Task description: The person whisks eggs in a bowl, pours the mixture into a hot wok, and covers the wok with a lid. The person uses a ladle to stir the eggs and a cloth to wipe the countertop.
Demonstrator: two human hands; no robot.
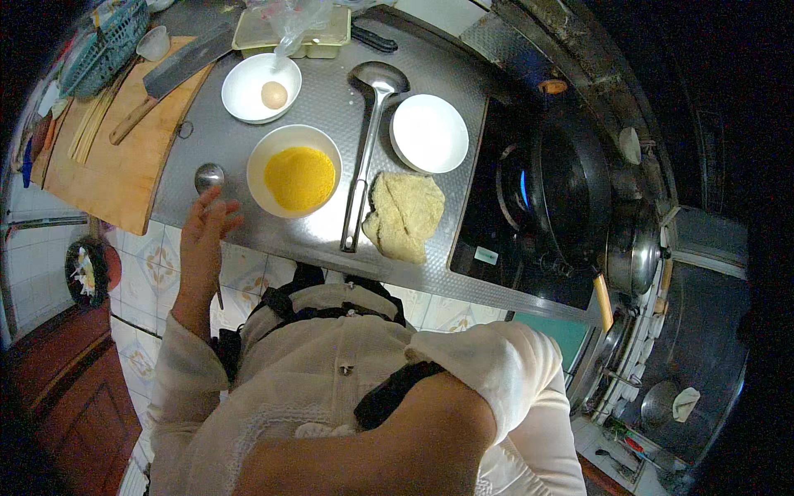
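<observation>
My left hand (pixel 209 226), its fingers apart, is over the handle of a metal spoon (pixel 209 178) by the counter's near edge; whether they touch cannot be told. My right forearm crosses the bottom of the picture, and the right hand is out of view. Yellow grainy powder (pixel 300 178) fills part of a white bowl (pixel 255 197) beside the left hand. Behind it, a brown egg (pixel 274 95) sits in another white bowl (pixel 239 93). A long steel ladle (pixel 370 146) lies to the right, next to a third white bowl (pixel 429 133) and a folded yellowish cloth (pixel 406 214).
At left, a cleaver (pixel 186 62) and thin sticks (pixel 93 130) lie on a wooden cutting board (pixel 124 180) near a teal basket (pixel 108 53). A lidded plastic container (pixel 291 37) stands at the back. On the right, a blue flame (pixel 523 188) burns by a dark wok (pixel 574 192).
</observation>
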